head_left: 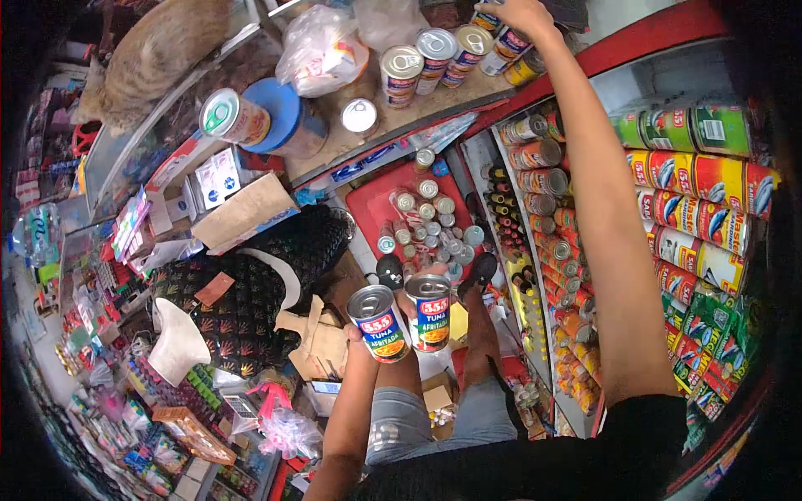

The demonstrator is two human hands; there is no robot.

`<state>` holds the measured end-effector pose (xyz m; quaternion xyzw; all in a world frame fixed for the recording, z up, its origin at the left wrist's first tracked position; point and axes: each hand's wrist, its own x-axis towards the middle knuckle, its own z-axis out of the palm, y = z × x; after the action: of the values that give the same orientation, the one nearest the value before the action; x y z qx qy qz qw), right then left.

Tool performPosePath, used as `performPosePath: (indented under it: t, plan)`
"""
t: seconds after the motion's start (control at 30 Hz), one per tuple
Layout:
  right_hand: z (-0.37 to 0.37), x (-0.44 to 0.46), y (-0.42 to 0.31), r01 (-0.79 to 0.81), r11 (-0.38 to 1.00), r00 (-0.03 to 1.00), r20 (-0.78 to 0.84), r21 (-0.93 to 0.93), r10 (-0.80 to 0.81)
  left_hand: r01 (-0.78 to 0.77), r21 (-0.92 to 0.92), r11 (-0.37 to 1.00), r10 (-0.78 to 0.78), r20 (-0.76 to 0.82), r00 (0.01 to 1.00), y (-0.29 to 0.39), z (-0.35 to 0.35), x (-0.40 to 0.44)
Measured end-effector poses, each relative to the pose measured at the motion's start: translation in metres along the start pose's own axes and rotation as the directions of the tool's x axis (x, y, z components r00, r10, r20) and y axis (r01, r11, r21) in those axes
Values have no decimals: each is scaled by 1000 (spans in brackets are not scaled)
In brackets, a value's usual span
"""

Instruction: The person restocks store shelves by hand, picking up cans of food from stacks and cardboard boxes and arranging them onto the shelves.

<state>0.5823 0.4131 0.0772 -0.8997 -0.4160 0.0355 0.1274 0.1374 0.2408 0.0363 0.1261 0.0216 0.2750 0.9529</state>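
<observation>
Two tins labelled 555 Tuna Afritada are in my left hand (361,344), above my lap: the left tin (380,326) leans slightly and the right tin (429,314) is beside it. Most of the fingers are behind the tins. Stretched out to the upper right, my right hand (520,15) has its fingers on a blue-labelled can (486,17) at the frame's top edge. Close by on the counter are another dark-labelled can (506,48) and a yellow can (525,68). Several upright cans (436,57) stand in a row to their left.
A lone can (359,117) and a blue-lidded tub (276,113) with a green-topped can (234,117) share the counter (342,154). Below, a red stool (368,200) bears several cans. Packed can shelves (693,209) rise right; a cat (167,63) lies upper left.
</observation>
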Motion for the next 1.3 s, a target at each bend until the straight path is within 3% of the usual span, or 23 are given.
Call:
performPosePath:
  t: [0.13,0.2,0.27,0.3,0.33,0.4,0.47,0.5,0.53,0.57,0.6,0.63,0.67,0.73,0.77,0.87,0.93,0.97,1.03,1.07,1.13,1.3]
  plan:
    - [-16,-1,-13,-85,996,996,-9,-20,85,10,2,1000,-10,-50,999,4,-5,-23]
    - [-37,-17,-21,-139,956,973,-146,260,181,-4,-43,999,-1,-102,995,10,-11,-36]
    - [-58,-33,-18,-128,933,957,-205,337,206,17,-2,1000,-17,-54,998,22,-15,-40]
    - [-67,-46,-17,40,911,907,-398,410,139,-21,11,1000,23,-240,971,20,-6,-42]
    - [-78,-63,-19,220,870,808,-583,440,90,41,139,990,-23,-126,992,30,-15,-43]
    - [-100,-118,-34,348,745,747,-649,569,146,16,60,998,-3,-217,976,34,-11,-44]
    - [-100,-171,-26,457,279,850,-507,845,142,-28,-7,1000,27,-165,986,38,2,-38]
    - [-103,-199,-19,276,125,932,-297,953,208,-4,87,996,14,-110,994,41,13,-33]
    - [-108,-233,-20,206,-67,949,-182,976,259,18,178,984,-11,-42,999,45,36,-15]
    - [-110,-265,-9,17,-239,975,37,971,219,39,190,981,-43,15,999,43,67,0]
    - [-108,-298,-4,-178,-263,893,268,948,362,-41,100,994,44,-24,999,40,48,-9]
    - [-114,-332,-3,-123,-8,966,122,992,230,10,107,994,-17,67,998,38,86,13]
    - [-120,-367,-5,-188,-544,897,368,818,243,66,114,991,-84,158,984,34,126,29]
    - [-136,-423,-5,-264,-598,838,487,757,247,149,185,971,-164,67,984,47,91,22]
    - [-148,-448,-13,-232,-590,831,473,773,293,205,84,975,-218,205,954,46,129,32]
    - [-198,-500,-44,-67,-558,785,389,827,483,336,222,915,-395,338,854,48,190,48]
    - [-251,-529,-80,30,-347,821,174,937,543,436,250,865,-501,494,711,52,222,52]
    - [-278,-547,-101,38,-223,800,104,974,590,501,226,835,-540,513,667,56,239,51]
    - [-327,-583,-150,153,163,740,-222,975,635,616,178,768,-602,531,596,69,267,33]
    - [-339,-588,-116,173,259,726,-301,950,618,638,178,749,-631,487,605,40,270,43]
    - [-398,-624,-115,154,572,586,-541,805,603,703,146,696,-681,444,582,17,299,33]
    - [-459,-670,-89,321,672,211,-743,667,636,780,19,625,-738,340,583,7,301,25]
